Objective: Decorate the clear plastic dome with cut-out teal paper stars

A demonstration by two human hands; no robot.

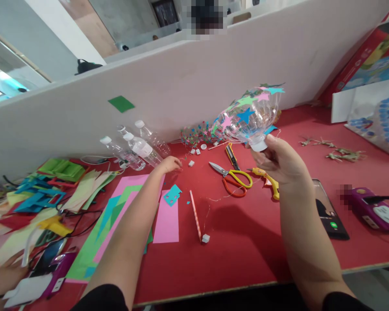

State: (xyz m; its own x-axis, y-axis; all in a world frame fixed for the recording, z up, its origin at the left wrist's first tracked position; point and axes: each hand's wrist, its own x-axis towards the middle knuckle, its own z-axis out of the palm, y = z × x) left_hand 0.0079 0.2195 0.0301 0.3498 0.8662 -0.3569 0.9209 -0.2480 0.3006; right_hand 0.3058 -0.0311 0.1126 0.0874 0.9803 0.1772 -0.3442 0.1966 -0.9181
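My right hand is raised over the table, its fingers closed round the white cap end of a clear plastic bottle lantern. The lantern's body is cut into bowed strips with pink, green and blue paper stars on them. My left hand reaches low over the table beside the clear plastic bottles, fingers extended toward a small white block. Nothing plainly shows in its fingers. Below lie scissors, a utility knife, a yellow glue gun and a striped paper straw.
Coloured paper sheets and a cut blue paper piece lie left. Another person's hand is at the lower left. A phone and a purple power strip are on the right. A white partition stands behind.
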